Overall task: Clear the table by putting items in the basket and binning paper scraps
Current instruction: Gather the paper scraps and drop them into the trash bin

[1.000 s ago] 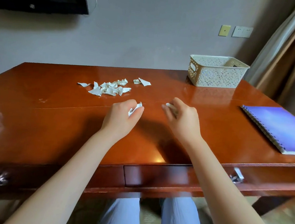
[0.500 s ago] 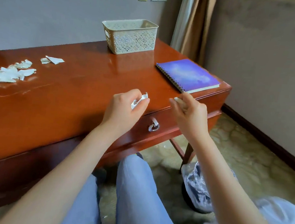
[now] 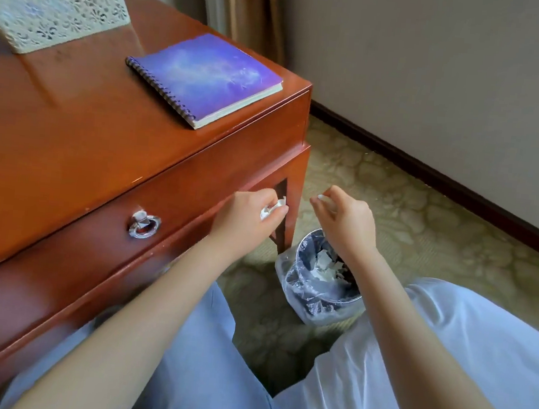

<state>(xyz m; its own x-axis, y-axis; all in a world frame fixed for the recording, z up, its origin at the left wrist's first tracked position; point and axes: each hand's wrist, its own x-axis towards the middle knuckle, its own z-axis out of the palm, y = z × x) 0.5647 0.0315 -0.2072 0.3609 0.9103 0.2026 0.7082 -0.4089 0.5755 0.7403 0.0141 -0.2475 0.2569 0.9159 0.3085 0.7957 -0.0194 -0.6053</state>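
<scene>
My left hand (image 3: 247, 217) grips white paper scraps (image 3: 272, 208) in front of the table's right front leg. My right hand (image 3: 346, 222) pinches another small white scrap (image 3: 322, 198) above the bin (image 3: 320, 275). The bin stands on the floor by the table leg; it is round, lined with a clear plastic bag, and holds several white scraps. On the table top lie a purple spiral notebook (image 3: 204, 78) near the right edge and a cream lattice basket (image 3: 54, 6) at the far left. The scrap pile on the table is out of view.
The red-brown wooden table (image 3: 72, 128) has a drawer with a silver ring handle (image 3: 144, 224). My legs in light trousers fill the bottom of the view. Patterned carpet, a dark skirting board and a beige wall lie to the right; a curtain hangs behind the table.
My view has swung right and down from the table top to the floor. Both hands, still holding scraps, have moved off the table's edge to above the bin.
</scene>
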